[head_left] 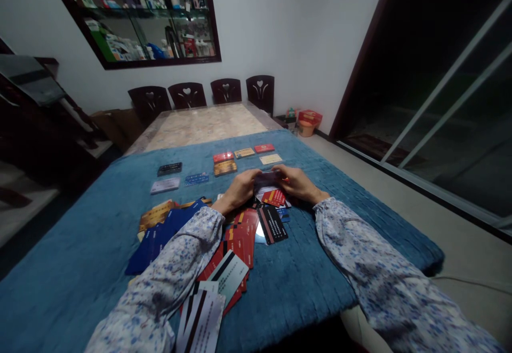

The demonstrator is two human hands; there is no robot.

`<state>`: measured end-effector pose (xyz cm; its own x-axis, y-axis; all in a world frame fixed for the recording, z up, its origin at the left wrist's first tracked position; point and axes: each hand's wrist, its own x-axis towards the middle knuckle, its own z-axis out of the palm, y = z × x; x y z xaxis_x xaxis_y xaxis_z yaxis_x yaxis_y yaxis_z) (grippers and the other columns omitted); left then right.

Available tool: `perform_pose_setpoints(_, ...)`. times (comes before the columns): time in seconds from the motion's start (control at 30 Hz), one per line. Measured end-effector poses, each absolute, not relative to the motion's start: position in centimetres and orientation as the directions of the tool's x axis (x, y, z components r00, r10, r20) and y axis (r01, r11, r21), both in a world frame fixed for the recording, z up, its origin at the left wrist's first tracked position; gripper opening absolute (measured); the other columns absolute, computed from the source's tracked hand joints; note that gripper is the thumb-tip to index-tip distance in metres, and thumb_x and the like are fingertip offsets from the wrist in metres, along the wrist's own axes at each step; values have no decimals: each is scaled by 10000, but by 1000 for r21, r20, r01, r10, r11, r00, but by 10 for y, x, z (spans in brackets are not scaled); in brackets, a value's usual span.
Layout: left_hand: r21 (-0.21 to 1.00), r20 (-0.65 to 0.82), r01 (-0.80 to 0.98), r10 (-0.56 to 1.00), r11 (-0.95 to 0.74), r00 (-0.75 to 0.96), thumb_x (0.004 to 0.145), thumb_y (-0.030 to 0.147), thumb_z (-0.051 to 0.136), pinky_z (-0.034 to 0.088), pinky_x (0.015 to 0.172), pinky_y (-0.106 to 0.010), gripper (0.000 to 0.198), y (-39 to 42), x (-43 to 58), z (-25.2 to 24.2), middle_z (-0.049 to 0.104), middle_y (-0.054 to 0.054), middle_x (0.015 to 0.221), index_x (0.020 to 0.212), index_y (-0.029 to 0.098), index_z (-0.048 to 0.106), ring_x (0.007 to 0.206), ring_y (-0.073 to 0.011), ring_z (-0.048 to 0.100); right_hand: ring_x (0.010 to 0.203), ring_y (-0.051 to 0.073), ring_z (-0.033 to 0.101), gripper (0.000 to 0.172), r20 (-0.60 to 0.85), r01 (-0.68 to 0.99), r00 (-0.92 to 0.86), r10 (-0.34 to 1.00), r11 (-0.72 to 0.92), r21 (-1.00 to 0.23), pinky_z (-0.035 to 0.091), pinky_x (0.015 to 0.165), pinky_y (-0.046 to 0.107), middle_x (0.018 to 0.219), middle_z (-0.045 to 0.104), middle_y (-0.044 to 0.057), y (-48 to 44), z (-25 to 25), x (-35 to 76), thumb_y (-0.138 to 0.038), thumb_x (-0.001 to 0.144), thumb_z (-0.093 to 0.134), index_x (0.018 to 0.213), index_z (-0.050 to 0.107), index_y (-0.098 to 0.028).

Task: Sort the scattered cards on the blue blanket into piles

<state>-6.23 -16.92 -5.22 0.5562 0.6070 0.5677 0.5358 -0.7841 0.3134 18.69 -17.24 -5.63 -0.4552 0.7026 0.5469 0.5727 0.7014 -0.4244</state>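
Note:
My left hand (241,189) and my right hand (299,183) are closed on the two ends of a dark card (267,179), or a small stack of them; the number cannot be made out. Just below it lie red and yellow cards (274,198). A black card (272,224) with a stripe lies nearer me. Fanned red cards (242,235) spread beside my left forearm, with white striped cards (202,321) at the front. Blue cards (162,238) overlap gold cards (154,217) on the left, partly hidden by my sleeve.
Small card piles lie farther back on the blue cloth (336,267): black (170,169), white (165,185), blue (197,179), gold (225,168), red (264,148) and cream (271,159). Beyond is the bare marble-patterned tabletop (200,121), with dark chairs (261,90) behind.

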Motion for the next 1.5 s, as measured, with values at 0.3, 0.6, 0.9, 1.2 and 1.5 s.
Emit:
perform_pose_setpoints(0.3, 363, 578, 552, 646, -751, 499, 867, 34, 497, 574, 880, -305, 345, -172, -61, -51, 762, -85, 1040, 1143, 151, 668, 963, -193, 717, 843, 235, 583, 65, 514, 674, -456, 726, 659, -334, 473, 771, 343, 834, 670, 77, -165, -58, 189, -252, 872, 625, 826, 613, -206)
perform_pose_setpoints(0.6, 378, 567, 571, 670, -729, 480, 877, 58, 510, 550, 805, -290, 255, -171, -61, -52, 734, -62, 928, 1050, 164, 665, 845, -182, 678, 763, 191, 591, 92, 547, 545, -311, 777, 617, -567, 455, 732, 302, 817, 675, 26, -169, -55, 181, -290, 872, 542, 852, 598, -220)
perform_pose_setpoints(0.9, 322, 559, 595, 655, -737, 508, 919, 87, 516, 550, 867, -346, 216, -171, -60, -51, 697, -92, 1005, 1050, 162, 671, 941, -210, 643, 811, 195, 638, 108, 621, 481, -253, 742, 653, -585, 513, 794, 316, 892, 696, 43, -170, -54, 168, -289, 930, 522, 951, 600, -218)
perform_pose_setpoints(1.2, 257, 688, 558, 555, -789, 468, 969, 127, 525, 546, 945, -371, 255, -170, -58, -52, 690, -112, 1137, 1203, 164, 620, 1063, -222, 642, 880, 200, 627, 220, 742, 548, -357, 568, 770, -326, 524, 801, 305, 1007, 640, 83, -170, -56, 162, -172, 995, 494, 1121, 668, -220)
perform_pose_setpoints(1.5, 225, 774, 480, 455, -848, 441, 1002, 178, 525, 555, 848, -322, 137, -170, -57, -53, 711, -79, 1010, 1080, 183, 638, 939, -190, 669, 840, 197, 602, 231, 772, 597, -450, 449, 794, -115, 484, 784, 303, 944, 669, 73, -170, -58, 150, -181, 1006, 523, 1108, 727, -222)
